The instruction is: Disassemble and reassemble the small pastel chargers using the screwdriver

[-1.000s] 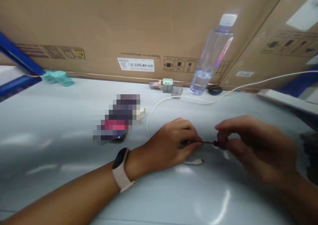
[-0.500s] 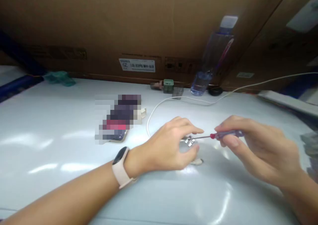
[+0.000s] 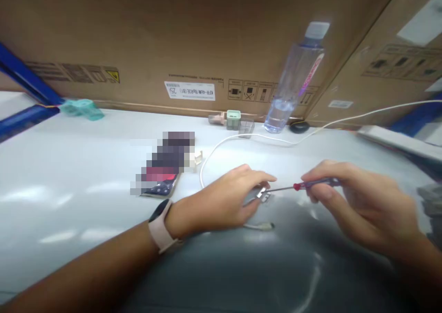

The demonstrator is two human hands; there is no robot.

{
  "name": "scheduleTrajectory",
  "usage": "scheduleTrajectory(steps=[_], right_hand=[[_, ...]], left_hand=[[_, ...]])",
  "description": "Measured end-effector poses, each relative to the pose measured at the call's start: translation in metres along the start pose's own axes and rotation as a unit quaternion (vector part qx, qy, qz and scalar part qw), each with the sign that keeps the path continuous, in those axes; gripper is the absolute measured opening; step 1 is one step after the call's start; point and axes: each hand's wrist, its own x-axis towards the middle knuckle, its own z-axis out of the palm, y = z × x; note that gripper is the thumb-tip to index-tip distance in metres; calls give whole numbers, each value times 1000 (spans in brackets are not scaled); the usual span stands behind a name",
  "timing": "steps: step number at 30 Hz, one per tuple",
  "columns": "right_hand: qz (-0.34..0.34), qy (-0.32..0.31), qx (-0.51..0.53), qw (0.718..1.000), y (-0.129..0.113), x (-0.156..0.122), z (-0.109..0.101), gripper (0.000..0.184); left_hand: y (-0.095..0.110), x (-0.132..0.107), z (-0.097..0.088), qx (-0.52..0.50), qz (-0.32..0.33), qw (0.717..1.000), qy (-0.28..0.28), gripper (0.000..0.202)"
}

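Note:
My right hand (image 3: 359,207) is closed round the purple handle of a small screwdriver (image 3: 319,184), with a red collar and a thin shaft pointing left. Its tip meets a small silver metal piece (image 3: 263,194) that looks like a USB plug shell. Thumb and fingers of my left hand (image 3: 221,198) are curled round that piece, which partly hides behind them. Just below lies a white cable end (image 3: 260,226) on the table. A pale wristband with a dark face (image 3: 161,225) is on my left wrist.
A phone (image 3: 162,186), partly pixelated, lies left beside a cream plastic piece (image 3: 198,158). A clear bottle (image 3: 281,106) stands by the cardboard boxes (image 3: 145,32). A green block (image 3: 234,119) sits at the back. A white cable (image 3: 221,142) loops across the table (image 3: 86,165).
My left thumb and fingers have drawn in closer round the metal piece, and the hand has shifted slightly left. More of the cable end shows. The screwdriver has barely moved.

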Motion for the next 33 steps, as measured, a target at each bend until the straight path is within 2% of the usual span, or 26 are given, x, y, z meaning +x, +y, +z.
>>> scheduleTrajectory(steps=[10,17,21,23,26,30,33], right_hand=[[-13,6,-24,1000,3,1,-3,15],[2,35,-65,997,6,-4,0,6],[-54,48,-87,994,6,-2,2,16],[-57,61,-94,992,4,-1,3,20],[-20,89,-112,990,0,-1,6,26],[72,96,-152,981,-8,-1,8,36],[114,115,-161,973,-13,2,7,40]], left_hand=[[-1,1,-2,24,24,999,-11,38],[4,1,0,63,42,997,-23,34],[3,1,1,75,56,995,-20,32],[4,1,1,87,62,994,-19,31],[6,1,1,104,66,992,-19,30],[7,0,4,107,72,992,2,33],[7,0,5,109,71,991,12,35]])
